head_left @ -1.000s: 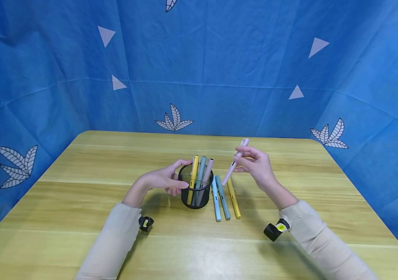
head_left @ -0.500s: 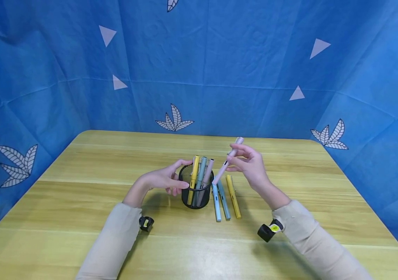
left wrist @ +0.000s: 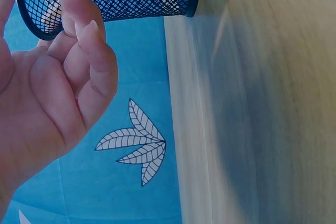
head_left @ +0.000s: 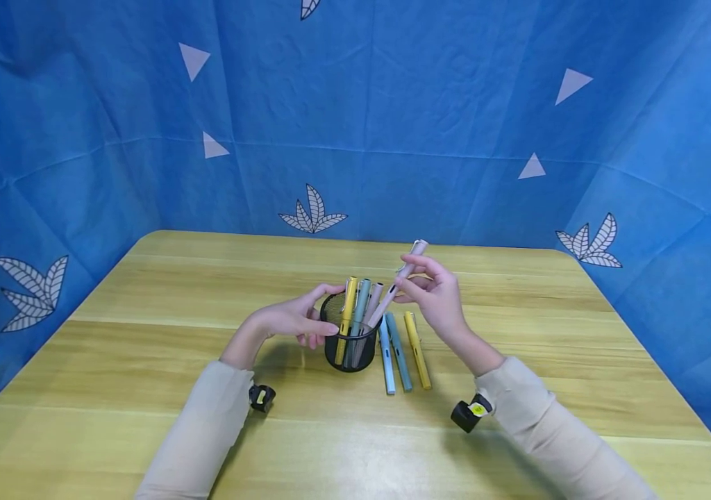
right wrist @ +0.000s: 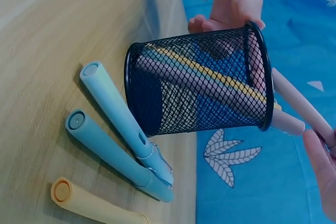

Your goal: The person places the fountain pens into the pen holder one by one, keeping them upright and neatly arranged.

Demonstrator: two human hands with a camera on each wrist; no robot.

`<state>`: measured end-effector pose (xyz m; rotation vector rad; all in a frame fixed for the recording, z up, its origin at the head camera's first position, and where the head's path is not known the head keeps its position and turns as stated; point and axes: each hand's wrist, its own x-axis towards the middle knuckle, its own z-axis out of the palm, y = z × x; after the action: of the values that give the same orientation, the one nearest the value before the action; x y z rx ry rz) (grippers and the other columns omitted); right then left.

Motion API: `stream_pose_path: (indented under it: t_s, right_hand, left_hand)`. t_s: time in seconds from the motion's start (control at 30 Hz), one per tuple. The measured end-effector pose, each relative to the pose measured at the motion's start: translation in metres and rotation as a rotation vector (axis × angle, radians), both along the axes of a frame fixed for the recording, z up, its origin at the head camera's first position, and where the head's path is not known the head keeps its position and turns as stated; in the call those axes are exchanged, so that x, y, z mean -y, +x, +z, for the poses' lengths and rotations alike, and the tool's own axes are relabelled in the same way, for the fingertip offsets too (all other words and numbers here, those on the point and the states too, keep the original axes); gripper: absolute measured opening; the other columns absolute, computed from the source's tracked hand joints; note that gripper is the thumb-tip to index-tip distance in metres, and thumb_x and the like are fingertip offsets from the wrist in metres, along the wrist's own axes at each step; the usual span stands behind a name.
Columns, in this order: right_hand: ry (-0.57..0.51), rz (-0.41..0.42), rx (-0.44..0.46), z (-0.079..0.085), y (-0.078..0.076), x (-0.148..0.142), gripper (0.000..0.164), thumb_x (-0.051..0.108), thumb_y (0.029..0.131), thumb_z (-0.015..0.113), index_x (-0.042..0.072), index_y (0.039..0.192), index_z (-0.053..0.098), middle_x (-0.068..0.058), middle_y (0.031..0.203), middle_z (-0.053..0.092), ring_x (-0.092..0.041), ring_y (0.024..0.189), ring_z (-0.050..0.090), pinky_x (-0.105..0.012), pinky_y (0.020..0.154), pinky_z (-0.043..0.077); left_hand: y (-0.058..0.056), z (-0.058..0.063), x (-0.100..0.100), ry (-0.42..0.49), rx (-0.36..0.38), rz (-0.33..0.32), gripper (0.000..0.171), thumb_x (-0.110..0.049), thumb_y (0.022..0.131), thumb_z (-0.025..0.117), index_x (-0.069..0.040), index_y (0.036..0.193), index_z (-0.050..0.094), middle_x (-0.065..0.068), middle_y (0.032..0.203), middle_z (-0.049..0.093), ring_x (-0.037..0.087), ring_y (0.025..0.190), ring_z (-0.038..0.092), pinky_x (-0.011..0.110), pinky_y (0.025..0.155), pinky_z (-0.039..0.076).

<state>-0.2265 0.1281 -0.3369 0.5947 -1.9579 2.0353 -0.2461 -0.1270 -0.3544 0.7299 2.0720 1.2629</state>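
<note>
My left hand (head_left: pixel 289 319) grips the black mesh pen holder (right wrist: pixel 226 121), thumb at the near rim and index finger at the far side. Inside lean a yellow pen (head_left: pixel 347 305), a grey-teal pen (head_left: pixel 361 295) and a mauve pen (head_left: pixel 376 295). Between thumb and fingers, my right hand (head_left: pixel 435 295) pinches a pale pink pen (head_left: pixel 387 300) by its upper part. It slants down to the left, its lower end at the holder's mouth. In the right wrist view that end overlaps the rim, and only the fingertips (right wrist: pixel 319 166) show.
Right of the holder, a light blue pen (head_left: pixel 387 364), a blue-teal pen (head_left: pixel 400 357) and a yellow pen (head_left: pixel 419 354) lie side by side on the wooden table (head_left: pixel 305 444). A blue patterned cloth (head_left: pixel 355 104) hangs behind the table and along both sides.
My right hand has moved left with the pale pink pen, from above the lying pens to the holder's mouth. The left hand and the holder have stayed in place.
</note>
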Motion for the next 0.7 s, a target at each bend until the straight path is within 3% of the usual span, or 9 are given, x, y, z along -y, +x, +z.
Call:
stream_pose_path:
  t_s: [0.17,0.33,0.47,0.7]
  right_hand:
    - [0.058,0.006,-0.064,0.0,0.002,0.004,0.033,-0.013,0.079,0.058,-0.012,0.112,0.053,-0.028,0.091,0.053,-0.013,0.071,0.062,-0.04,0.059,0.051]
    - [0.138,-0.017,-0.096,0.001,0.006,0.007,0.035,-0.014,0.079,0.059,-0.013,0.113,0.053,-0.027,0.096,0.054,-0.026,0.073,0.063,-0.034,0.058,0.052]
    - [0.209,-0.049,-0.176,0.007,0.014,0.012,0.036,-0.017,0.076,0.059,-0.015,0.111,0.053,-0.026,0.098,0.051,-0.039,0.071,0.059,-0.034,0.057,0.052]
    - [0.319,-0.089,-0.308,0.014,0.024,0.02,0.047,-0.019,0.072,0.062,-0.017,0.116,0.046,-0.029,0.091,0.052,-0.038,0.062,0.058,-0.033,0.053,0.051]
  left_hand:
    - [0.0,0.0,0.0,-0.007,0.006,0.005,0.075,-0.026,0.086,0.061,-0.026,0.142,0.01,0.03,0.078,0.057,0.044,0.068,0.055,0.033,0.053,0.044]
    - [-0.001,-0.001,0.0,-0.003,0.006,0.002,0.075,-0.026,0.086,0.061,-0.026,0.142,0.01,0.031,0.078,0.057,0.044,0.068,0.055,0.034,0.053,0.044]
    - [-0.001,-0.001,0.0,-0.005,0.002,0.005,0.075,-0.027,0.086,0.061,-0.026,0.141,0.01,0.031,0.078,0.057,0.043,0.068,0.055,0.035,0.054,0.045]
    - [0.0,0.001,0.0,-0.009,-0.002,0.009,0.075,-0.028,0.086,0.061,-0.027,0.142,0.01,0.029,0.078,0.057,0.044,0.069,0.055,0.035,0.055,0.045]
